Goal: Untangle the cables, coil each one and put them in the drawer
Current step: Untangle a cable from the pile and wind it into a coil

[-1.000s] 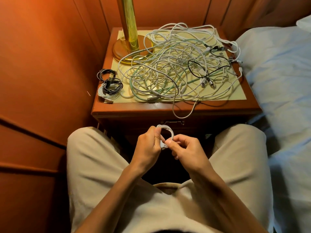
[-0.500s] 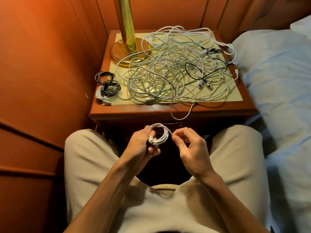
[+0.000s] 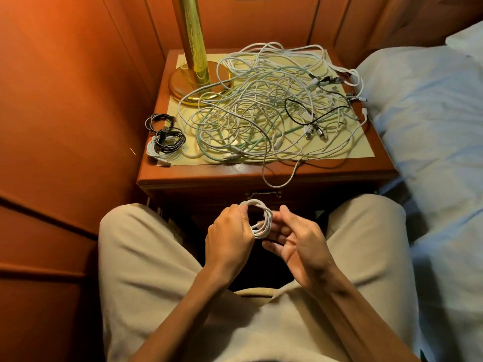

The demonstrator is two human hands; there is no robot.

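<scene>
A small coil of white cable sits between my hands, above my lap and in front of the nightstand. My left hand grips the coil's left side with curled fingers. My right hand is just right of the coil, palm turned up, fingers loosely spread and touching its right edge. A big tangle of white, pale green and black cables covers the nightstand top. Coiled black and white cables lie at its front left corner. The drawer handle shows just above the coil; the drawer looks closed.
A brass lamp stands at the back left of the nightstand, with one cable looping over its base. Wood-panelled wall closes in on the left and behind. A bed with pale blue bedding runs along the right. One cable loop hangs over the front edge.
My right hand let go of its pinch on the coil and opened, palm up. The left hand kept hold of the coil, which now shows as a wider ring.
</scene>
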